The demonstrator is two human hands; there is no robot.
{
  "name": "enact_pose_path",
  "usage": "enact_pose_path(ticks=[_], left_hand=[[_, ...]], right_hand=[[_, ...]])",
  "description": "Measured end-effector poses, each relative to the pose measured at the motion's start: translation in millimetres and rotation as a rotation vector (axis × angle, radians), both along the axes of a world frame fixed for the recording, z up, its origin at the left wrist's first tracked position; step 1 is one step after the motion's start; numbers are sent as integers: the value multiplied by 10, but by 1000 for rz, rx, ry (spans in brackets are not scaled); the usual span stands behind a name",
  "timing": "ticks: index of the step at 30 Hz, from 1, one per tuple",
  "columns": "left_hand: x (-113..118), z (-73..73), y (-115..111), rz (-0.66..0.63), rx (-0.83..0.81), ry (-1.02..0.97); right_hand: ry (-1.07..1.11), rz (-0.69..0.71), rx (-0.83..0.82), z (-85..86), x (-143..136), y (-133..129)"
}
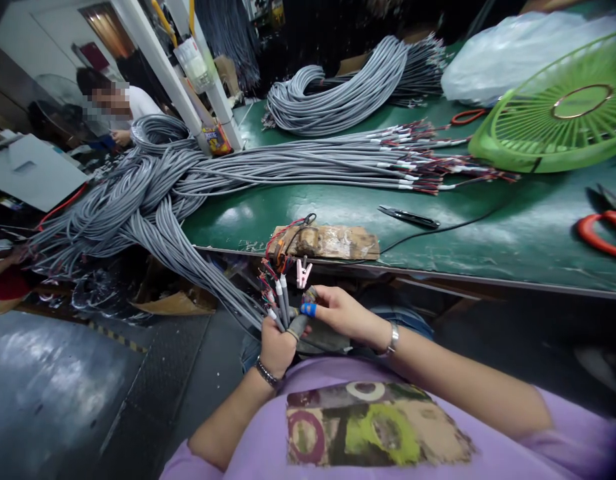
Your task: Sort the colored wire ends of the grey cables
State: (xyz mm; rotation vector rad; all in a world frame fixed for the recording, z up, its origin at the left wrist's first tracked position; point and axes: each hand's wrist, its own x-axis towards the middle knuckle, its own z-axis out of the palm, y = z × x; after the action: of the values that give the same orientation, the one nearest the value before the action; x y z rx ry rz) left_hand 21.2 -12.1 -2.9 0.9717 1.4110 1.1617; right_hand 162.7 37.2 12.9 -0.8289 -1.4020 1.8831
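Note:
My left hand [279, 345] is closed around the ends of several grey cables [284, 300], which stand up out of the fist with white wraps and thin coloured wires at their tips. Close beside it, my right hand [344, 316] pinches with thumb and fingertips; what lies between them is too small to make out. Blue tape and grey finger covers are on some fingers. Just above the hands, a pink clip [303, 272] hangs at the table edge, below a worn wooden block [343, 242] with red and black wires at its left end.
A long bundle of grey cables [288, 163] crosses the green table [288, 200], with a coiled bundle [338, 100] behind. Tweezers [409, 217], red-handled scissors [603, 233], a green fan [553, 107] and a plastic bag [508, 53] lie right. Another person [133, 103] is at the far left.

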Motion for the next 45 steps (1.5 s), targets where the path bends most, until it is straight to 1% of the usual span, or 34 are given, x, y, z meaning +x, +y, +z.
enact_pose_path(ticks=[2, 6, 7, 8, 9, 10, 13, 14, 16, 20, 24, 25, 27, 29, 31, 33, 35, 39, 41, 43, 45], left_hand=[[-21, 22, 18, -41, -6, -8], [-72, 32, 44, -262, -40, 13], [-79, 26, 42, -302, -41, 20], [-83, 19, 36, -313, -31, 22], [-82, 12, 29, -299, -10, 19], [-78, 5, 21, -258, 21, 12], [-53, -9, 4, -88, 115, -20], [-45, -11, 2, -49, 132, -32], [-34, -15, 5, -19, 147, -55], [-43, -24, 18, -44, 135, -95], [-61, -22, 13, -65, 35, -82], [-60, -21, 9, -62, 11, -71], [-54, -25, -1, -52, -28, -45], [-45, -35, -11, -51, -55, -12], [-39, -50, -20, -61, -66, 22], [-39, -62, -23, -74, -61, 44], [-45, -69, -18, -59, -38, 36], [-52, -58, 16, -5, 1, -19], [-48, -41, 33, -52, -21, -35], [-41, -23, 39, -123, -53, -41], [-38, -8, 29, -158, -61, -45]], right_hand=[[16, -7, 16, -14, 30, -18], [42, 13, 5, -31, 27, -63], [34, 12, 1, -29, 20, -70], [21, 6, 0, -25, 14, -73], [6, -7, 3, -21, 10, -72], [-7, -28, 7, -17, 8, -67], [-49, -87, 21, -29, 8, -40], [-63, -95, 19, -43, 9, -32], [-86, -112, 10, -78, 6, -23], [-62, -117, -9, -102, -7, -34], [-39, -125, 4, -20, -32, -37], [-32, -112, 11, 2, -42, -32], [-14, -42, 14, 32, -66, -17], [-17, 30, 4, 32, -85, 1], [-45, 48, -8, 9, -87, 21], [-61, 38, -16, -23, -64, 39], [-72, 16, -14, -51, -26, 52], [-97, -94, -44, -88, 6, 30], [-41, -114, -120, -109, -33, -11], [37, -100, -216, -143, -96, -53], [85, -114, -283, -189, -150, -61]])
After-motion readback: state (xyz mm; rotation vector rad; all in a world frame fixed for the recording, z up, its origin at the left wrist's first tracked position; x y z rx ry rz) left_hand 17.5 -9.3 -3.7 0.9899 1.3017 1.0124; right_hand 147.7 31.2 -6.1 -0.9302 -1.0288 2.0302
